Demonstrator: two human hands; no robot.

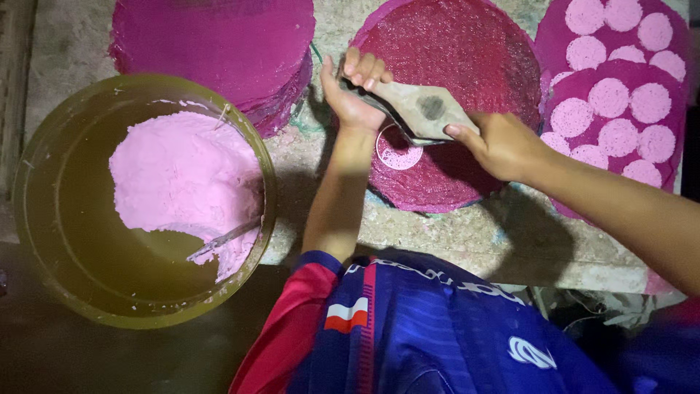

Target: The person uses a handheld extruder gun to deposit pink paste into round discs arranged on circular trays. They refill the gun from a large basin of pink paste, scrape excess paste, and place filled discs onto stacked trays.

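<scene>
We see a rough stone bench (467,241) that carries everything. At its left edge stands a big olive tub (65,219) with a mass of pink paste (182,179) inside, and a spoon (222,241) lies in the paste. Behind the tub is a stack of magenta mats (211,44). In the middle lies one dark red mat (456,66), and on its near part we see a thin pink disc (399,152). At the right, another mat (620,102) holds many pale pink discs in rows.

Above the single disc, both hands hold a wooden paddle (423,109) with a dark spot. Our left hand (354,95) grips the far end, with fingers curled together over the wood. Our right hand (499,142) holds the near end, and its fingers close on the paddle too. A thin metal ring (405,135) hangs under the paddle, just over the disc.
</scene>
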